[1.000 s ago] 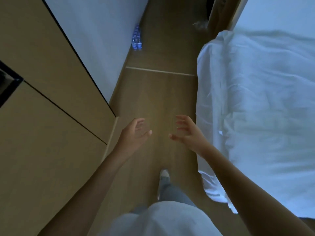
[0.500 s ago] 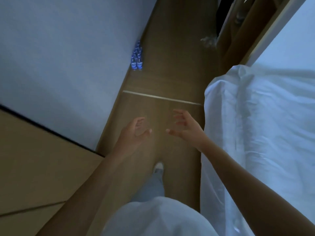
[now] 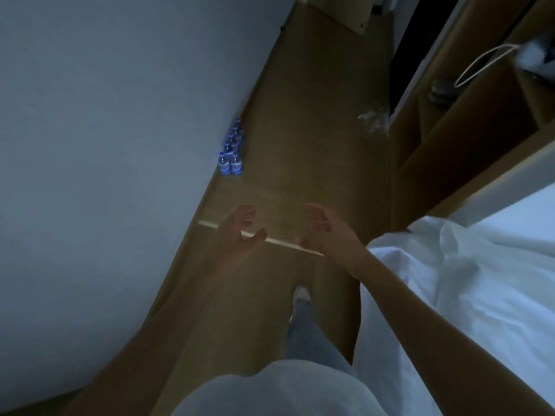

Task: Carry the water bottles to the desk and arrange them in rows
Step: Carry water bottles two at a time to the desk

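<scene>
Several small water bottles [image 3: 232, 150] with blue labels stand in a tight double row on the wooden floor, against the foot of the white wall ahead on the left. My left hand [image 3: 240, 232] and my right hand [image 3: 326, 232] are held out in front of me at about waist height, palms facing each other, fingers curled and apart, with nothing in them. Both hands are well short of the bottles. The desk is not in view.
A narrow wooden floor strip [image 3: 315, 145] runs between the white wall [image 3: 105, 145] on the left and a bed with white bedding [image 3: 465, 280] on the right. Beyond the bed stands a wooden shelf unit [image 3: 468, 124]. Crumpled clear plastic [image 3: 372, 120] lies at its foot.
I have walked forward along the passage. The wooden cabinet on the left has dropped out of view, and the bottles appear closer. Both hands stay empty and held out.
</scene>
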### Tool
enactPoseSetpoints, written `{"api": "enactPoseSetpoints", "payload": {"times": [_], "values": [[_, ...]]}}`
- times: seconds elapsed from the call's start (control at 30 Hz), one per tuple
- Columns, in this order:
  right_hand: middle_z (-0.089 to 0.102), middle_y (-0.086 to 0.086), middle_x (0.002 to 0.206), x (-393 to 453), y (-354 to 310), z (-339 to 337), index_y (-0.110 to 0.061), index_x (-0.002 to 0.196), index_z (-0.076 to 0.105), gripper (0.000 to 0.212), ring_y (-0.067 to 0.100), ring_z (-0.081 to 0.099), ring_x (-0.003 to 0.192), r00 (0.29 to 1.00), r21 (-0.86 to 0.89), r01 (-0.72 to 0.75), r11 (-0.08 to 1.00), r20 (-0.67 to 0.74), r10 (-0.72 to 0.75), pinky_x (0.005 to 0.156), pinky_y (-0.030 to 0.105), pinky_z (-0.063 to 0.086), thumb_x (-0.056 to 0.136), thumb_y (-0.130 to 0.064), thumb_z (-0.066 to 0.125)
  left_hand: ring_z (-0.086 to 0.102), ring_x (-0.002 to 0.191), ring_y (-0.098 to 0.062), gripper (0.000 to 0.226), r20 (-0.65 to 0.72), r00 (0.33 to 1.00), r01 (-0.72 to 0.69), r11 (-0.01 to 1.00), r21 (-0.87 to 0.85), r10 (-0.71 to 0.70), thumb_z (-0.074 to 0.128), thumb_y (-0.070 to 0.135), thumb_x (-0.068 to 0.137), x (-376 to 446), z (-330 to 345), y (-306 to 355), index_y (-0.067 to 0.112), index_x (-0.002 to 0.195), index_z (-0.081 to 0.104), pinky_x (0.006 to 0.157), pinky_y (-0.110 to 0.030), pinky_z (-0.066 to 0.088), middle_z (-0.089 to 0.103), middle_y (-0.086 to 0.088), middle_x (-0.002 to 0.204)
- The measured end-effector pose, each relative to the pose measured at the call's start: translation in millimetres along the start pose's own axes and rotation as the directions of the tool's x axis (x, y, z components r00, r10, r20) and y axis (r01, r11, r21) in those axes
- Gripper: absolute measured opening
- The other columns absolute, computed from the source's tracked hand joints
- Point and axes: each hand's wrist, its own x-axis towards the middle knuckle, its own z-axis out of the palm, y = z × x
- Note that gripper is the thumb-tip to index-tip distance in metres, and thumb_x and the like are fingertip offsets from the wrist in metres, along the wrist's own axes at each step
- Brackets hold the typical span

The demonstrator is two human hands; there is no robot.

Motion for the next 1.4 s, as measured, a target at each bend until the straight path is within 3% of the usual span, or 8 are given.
{"api": "enactPoseSetpoints", "payload": {"times": [0.17,0.33,0.47,0.6,0.77,1.0,1.1,1.4], "values": [[0.050,0.002,0.130,148,-31,-59,-0.021,0.141,0.042,0.078,0.010,0.051,0.106,0.996,0.007,0.016,1.000,0.085,-0.016,0.075,0.001,0.046,0.076,-0.011,0.084,0.056,0.115,-0.016,0.049,-0.081,0.994,0.075,0.996,-0.048,-0.079,0.072,0.014,0.087,129,10,34,0.011,0.132,0.052,0.078,-0.007,0.041,0.055,0.000,0.131],[0.053,0.005,0.126,291,-58,-81,-0.022,0.130,0.046,0.073,0.014,0.053,0.110,0.984,-0.007,0.029,1.000,0.178,-0.028,0.099,0.034,0.050,0.072,0.002,0.083,0.057,0.112,-0.013,0.046,-0.192,0.970,0.139,0.988,-0.064,-0.149,0.072,0.017,0.087,238,-5,50,0.013,0.128,0.054,0.085,-0.016,0.039,0.058,0.001,0.129],[0.056,-0.015,0.111,408,-79,-77,-0.031,0.124,0.048,0.076,-0.008,0.060,0.094,0.965,-0.106,0.121,0.987,0.247,-0.092,0.081,0.009,0.048,0.063,-0.013,0.090,0.057,0.110,-0.013,0.044,-0.274,0.939,0.196,0.978,-0.066,-0.207,0.072,0.016,0.086,326,-30,38,0.009,0.126,0.055,0.087,-0.019,0.038,0.059,-0.002,0.127],[0.054,-0.004,0.119,514,-113,-66,-0.033,0.128,0.046,0.084,0.012,0.057,0.106,0.952,-0.103,0.113,0.988,0.296,-0.078,0.092,0.027,0.049,0.056,-0.028,0.089,0.058,0.113,-0.016,0.046,-0.324,0.916,0.226,0.972,-0.069,-0.237,0.072,0.016,0.087,415,-64,29,0.008,0.128,0.055,0.089,-0.020,0.040,0.060,-0.002,0.127],[0.053,-0.019,0.112,618,-152,-63,-0.043,0.125,0.050,0.085,0.001,0.057,0.102,0.944,-0.110,0.140,0.984,0.316,-0.099,0.091,0.027,0.052,0.047,-0.051,0.083,0.055,0.107,-0.009,0.043,-0.359,0.901,0.246,0.968,-0.044,-0.245,0.071,0.017,0.088,512,-100,40,0.010,0.127,0.055,0.091,-0.021,0.040,0.058,0.006,0.119],[0.052,-0.003,0.127,753,-204,-71,-0.034,0.131,0.046,0.073,0.015,0.056,0.113,0.888,-0.166,0.166,0.972,0.454,-0.074,0.092,0.030,0.048,0.073,-0.017,0.087,0.055,0.107,-0.010,0.041,-0.404,0.861,0.297,0.951,-0.092,-0.308,0.071,0.015,0.088,627,-121,53,0.012,0.126,0.055,0.093,-0.025,0.044,0.059,0.005,0.116],[0.050,-0.003,0.129,809,-221,-79,-0.026,0.136,0.045,0.072,0.017,0.055,0.116,0.846,-0.207,0.197,0.958,0.529,-0.059,0.086,0.021,0.045,0.077,-0.014,0.084,0.058,0.110,-0.015,0.044,-0.436,0.831,0.329,0.937,-0.119,-0.347,0.071,0.013,0.087,678,-119,55,0.010,0.127,0.054,0.092,-0.025,0.044,0.061,-0.002,0.122],[0.051,0.003,0.138,1000,-279,-127,-0.021,0.142,0.044,0.073,0.018,0.053,0.122,0.686,-0.287,0.327,0.900,0.727,-0.018,0.092,0.029,0.047,0.080,-0.016,0.082,0.058,0.117,-0.022,0.049,-0.569,0.656,0.420,0.866,-0.271,-0.497,0.071,0.015,0.087,853,-88,68,0.010,0.132,0.052,0.095,-0.031,0.047,0.058,-0.007,0.131]]}}
